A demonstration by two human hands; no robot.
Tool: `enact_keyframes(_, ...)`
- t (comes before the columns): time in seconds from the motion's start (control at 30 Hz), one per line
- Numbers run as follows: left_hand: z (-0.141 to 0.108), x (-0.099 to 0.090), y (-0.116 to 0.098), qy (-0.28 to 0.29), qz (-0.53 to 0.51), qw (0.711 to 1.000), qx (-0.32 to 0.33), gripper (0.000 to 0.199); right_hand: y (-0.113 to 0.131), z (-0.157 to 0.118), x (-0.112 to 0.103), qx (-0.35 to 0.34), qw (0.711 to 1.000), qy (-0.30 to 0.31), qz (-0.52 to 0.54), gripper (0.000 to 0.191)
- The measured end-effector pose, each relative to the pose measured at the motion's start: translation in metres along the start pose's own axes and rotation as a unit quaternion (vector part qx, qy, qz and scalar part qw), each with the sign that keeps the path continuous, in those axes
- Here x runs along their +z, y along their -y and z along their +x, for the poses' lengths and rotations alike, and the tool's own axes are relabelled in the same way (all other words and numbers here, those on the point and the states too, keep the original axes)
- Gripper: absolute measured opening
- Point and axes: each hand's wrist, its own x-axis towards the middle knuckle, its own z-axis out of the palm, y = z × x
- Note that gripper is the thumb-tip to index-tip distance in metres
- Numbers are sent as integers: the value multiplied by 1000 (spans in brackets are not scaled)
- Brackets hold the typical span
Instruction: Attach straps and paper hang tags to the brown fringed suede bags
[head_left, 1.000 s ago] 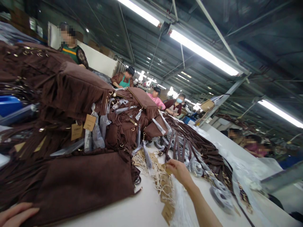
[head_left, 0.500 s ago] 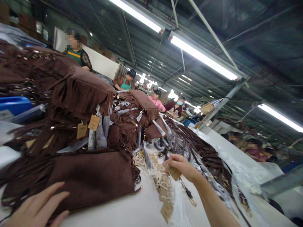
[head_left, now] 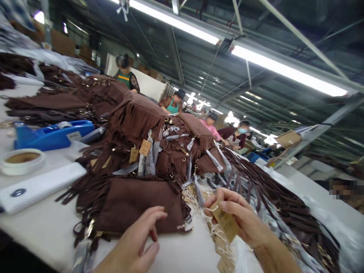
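Brown bag [head_left: 136, 201]: lying flat on the white table [head_left: 176, 258], fringe spread along its left side.
Right hand [head_left: 244, 218]: thumb and fingers pinched on a cardboard tag [head_left: 226, 223] with a white string, held to the right of the bag and well apart from the other hand.
Left hand [head_left: 142, 240]: holding nothing, thumb parted from loosely bent fingers, over the bag's near edge; from here I can't tell whether it touches.
Loose tags [head_left: 226, 263]: lying on the table below the right hand, white strings tangled among them.
Fringed bags [head_left: 142, 104]: heaped behind the flat one, two tags dangling.
Straps [head_left: 270, 185]: massed along the right.
Tape dispenser [head_left: 45, 138]: blue, over on the left, a tape roll [head_left: 24, 170] just in front.
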Motion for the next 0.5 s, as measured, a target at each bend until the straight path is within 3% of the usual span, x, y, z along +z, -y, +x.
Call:
enact_keyframes(0.07,9,9,-16,81,-109,987,-87,75,-4,5,16,9,1000,24,12,23)
enact_keyframes(0.17,17,27,-19,138,-288,933,-165,80,-8,12,33,10,999,39,21,24)
enact_keyframes(0.23,17,37,-13,129,-392,891,-190,62,-8,14,40,13,999,30,19,26)
enact_keyframes(0.3,13,42,-7,102,-435,869,-212,38,-8,13,39,14,1000,10,12,27)
enact_keyframes(0.4,2,33,1,93,-415,873,-239,33,-18,10,19,37,999,0,-39,28)
enact_keyframes(0.5,-11,12,8,83,-299,926,-216,23,-48,17,-18,50,983,8,-177,35)
